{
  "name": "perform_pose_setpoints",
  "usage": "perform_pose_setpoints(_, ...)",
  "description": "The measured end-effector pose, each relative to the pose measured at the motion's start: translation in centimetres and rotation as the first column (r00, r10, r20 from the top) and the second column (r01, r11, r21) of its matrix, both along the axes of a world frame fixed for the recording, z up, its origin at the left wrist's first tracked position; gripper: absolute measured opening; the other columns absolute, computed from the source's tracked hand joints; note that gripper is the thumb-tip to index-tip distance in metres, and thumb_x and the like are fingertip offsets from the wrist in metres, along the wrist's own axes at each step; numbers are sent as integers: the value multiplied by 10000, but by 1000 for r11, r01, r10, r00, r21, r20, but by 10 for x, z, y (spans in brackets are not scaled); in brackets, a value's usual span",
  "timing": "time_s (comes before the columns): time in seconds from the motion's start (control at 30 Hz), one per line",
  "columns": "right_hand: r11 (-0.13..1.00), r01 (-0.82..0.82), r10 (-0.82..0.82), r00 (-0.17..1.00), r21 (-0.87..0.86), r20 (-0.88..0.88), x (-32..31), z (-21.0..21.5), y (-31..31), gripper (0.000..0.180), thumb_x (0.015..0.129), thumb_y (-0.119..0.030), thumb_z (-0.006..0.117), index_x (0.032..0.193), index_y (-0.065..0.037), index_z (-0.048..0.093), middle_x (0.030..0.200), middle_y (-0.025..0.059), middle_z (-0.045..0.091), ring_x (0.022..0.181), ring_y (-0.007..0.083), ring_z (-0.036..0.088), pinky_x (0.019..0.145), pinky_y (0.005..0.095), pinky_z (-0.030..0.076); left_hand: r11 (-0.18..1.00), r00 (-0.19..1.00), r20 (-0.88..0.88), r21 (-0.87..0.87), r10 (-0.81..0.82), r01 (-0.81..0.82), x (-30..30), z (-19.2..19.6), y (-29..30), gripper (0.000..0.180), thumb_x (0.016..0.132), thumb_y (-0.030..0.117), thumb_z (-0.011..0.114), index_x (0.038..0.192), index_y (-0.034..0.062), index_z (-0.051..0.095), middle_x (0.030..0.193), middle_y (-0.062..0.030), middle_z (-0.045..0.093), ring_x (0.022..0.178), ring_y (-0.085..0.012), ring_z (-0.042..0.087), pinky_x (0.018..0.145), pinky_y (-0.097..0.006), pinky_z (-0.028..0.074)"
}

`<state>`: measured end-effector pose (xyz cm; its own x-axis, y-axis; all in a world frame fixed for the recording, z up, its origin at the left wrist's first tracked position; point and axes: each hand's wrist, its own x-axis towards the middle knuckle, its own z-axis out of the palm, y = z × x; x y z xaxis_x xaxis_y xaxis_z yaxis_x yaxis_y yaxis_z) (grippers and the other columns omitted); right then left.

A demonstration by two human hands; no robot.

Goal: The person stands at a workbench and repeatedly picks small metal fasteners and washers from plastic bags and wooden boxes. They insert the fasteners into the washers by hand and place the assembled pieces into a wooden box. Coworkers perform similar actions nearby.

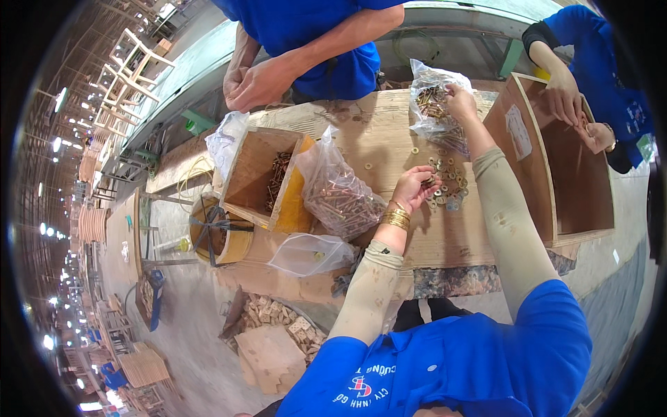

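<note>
My left hand (415,187), with gold bangles at the wrist, is curled closed around small metal pieces that look like washers. Beside its fingertips, a loose pile of washers (453,186) lies on the wooden tabletop (445,240). Farther off, my right hand (461,104) reaches to a clear plastic bag (425,78) of brassy bolts (432,104). Its fingers are bent together at the bolts, and what they pinch is hidden. Left of my left hand stands a larger clear bag of long bolts (344,201).
A wooden box (240,174) holding bolts stands left, near a flat empty-looking plastic bag (313,254). To the right is a tall open wooden box (549,160), with a co-worker's hands (583,115) at its rim. Across the table are another person's hands (257,83). Wood offcuts (278,333) lie below.
</note>
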<state>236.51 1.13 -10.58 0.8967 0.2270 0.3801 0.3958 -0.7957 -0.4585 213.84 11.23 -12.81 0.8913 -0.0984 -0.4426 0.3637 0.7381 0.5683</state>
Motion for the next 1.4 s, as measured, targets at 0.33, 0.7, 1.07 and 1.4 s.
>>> perform_pose_setpoints(0.33, -38, 384, 814, 548, 923, -195, -66, 28, -35, 224, 841, -77, 476, 1058, -22, 492, 807, 115, 600, 665, 170, 619, 589, 247, 542, 999, 998, 47, -19, 29, -28, -1, -2, 8, 150, 827, 9, 482, 971, -29, 502, 850, -141, 589, 762, -205, 607, 653, -265, 532)
perform_pose_setpoints(0.7, -10, 599, 923, 313, 800, -223, -193, 10, -87, 159, 879, -225, 474, 907, -81, 535, 680, 45, 573, 492, 76, 506, 393, 169, 395, 995, 998, -67, 97, -15, 22, -38, 0, -15, 109, 834, 60, 498, 942, 62, 509, 735, -46, 569, 590, -112, 544, 510, -216, 451)
perform_pose_setpoints(1.07, 97, 729, 868, 272, 678, -416, -248, -15, -106, 258, 895, -329, 430, 796, -102, 502, 667, 33, 552, 541, 88, 525, 369, 163, 396, 976, 989, -115, -186, 95, -115, -146, -30, -27, 131, 851, 67, 455, 967, 63, 515, 770, -63, 570, 652, -137, 547, 562, -234, 461)
perform_pose_setpoints(1.4, 851, -511, 447, 825, -120, -344, -181, -12, -2, 221, 693, -112, 608, 904, -56, 574, 791, 121, 604, 710, 267, 591, 625, 373, 474, 971, 978, -87, -131, 188, -198, -208, -6, -33, 131, 830, 80, 524, 960, 75, 507, 765, -45, 573, 658, -122, 557, 585, -224, 459)
